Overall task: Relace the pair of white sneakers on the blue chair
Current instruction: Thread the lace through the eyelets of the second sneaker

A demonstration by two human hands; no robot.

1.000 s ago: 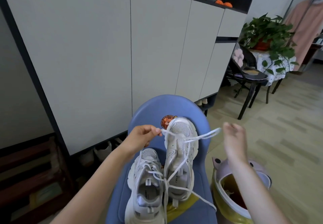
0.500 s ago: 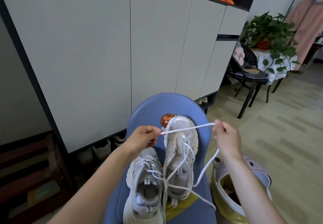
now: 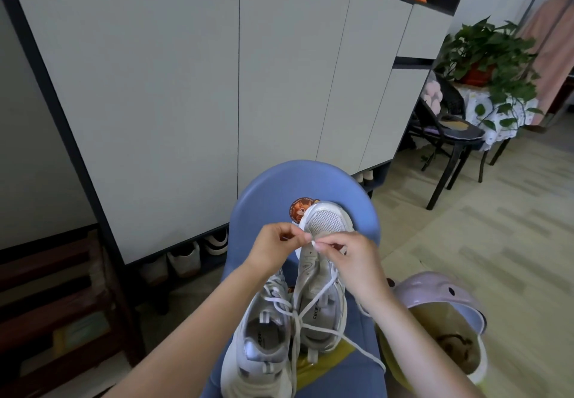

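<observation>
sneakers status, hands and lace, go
Left hand and right hand both pinching white lace over right sneaker toe. Left sneaker alongside on blue chair. Nothing obstructing.

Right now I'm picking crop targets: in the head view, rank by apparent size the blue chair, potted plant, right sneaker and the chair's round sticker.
1. blue chair
2. potted plant and right sneaker: look alike, and the sneaker is nearer and partly hidden by the hands, so unranked
3. round sticker

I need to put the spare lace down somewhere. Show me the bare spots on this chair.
The blue chair is bare on its backrest, left of the round sticker and above the left hand. A thin strip shows right of the right sneaker. The seat is crowded: left sneaker, loose laces, both hands, right hand.
</observation>
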